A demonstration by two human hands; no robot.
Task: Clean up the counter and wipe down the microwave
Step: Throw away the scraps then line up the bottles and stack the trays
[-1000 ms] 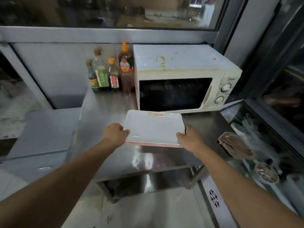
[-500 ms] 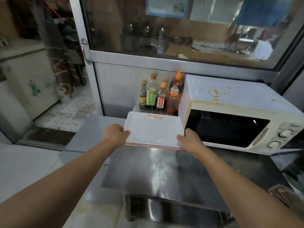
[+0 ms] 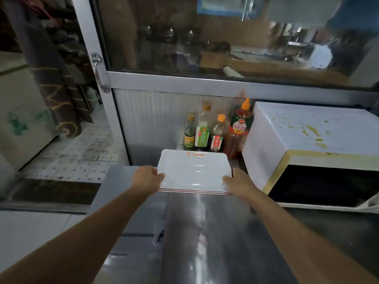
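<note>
White rectangular plates [image 3: 194, 173], red-striped edges, stacked; left hand [image 3: 146, 179] and right hand [image 3: 239, 182] grip opposite sides.

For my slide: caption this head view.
Both hands, left hand and right hand, hold stacked white trays beside stained microwave.

Glass partition [image 3: 215, 37] in a metal frame [image 3: 205, 83] behind; speckled tile floor [image 3: 82, 156] left, dim light

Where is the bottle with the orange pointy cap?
In the head view, the bottle with the orange pointy cap stands at the back of the counter, right beside the microwave on its left, rightmost in the row of four bottles.
</note>
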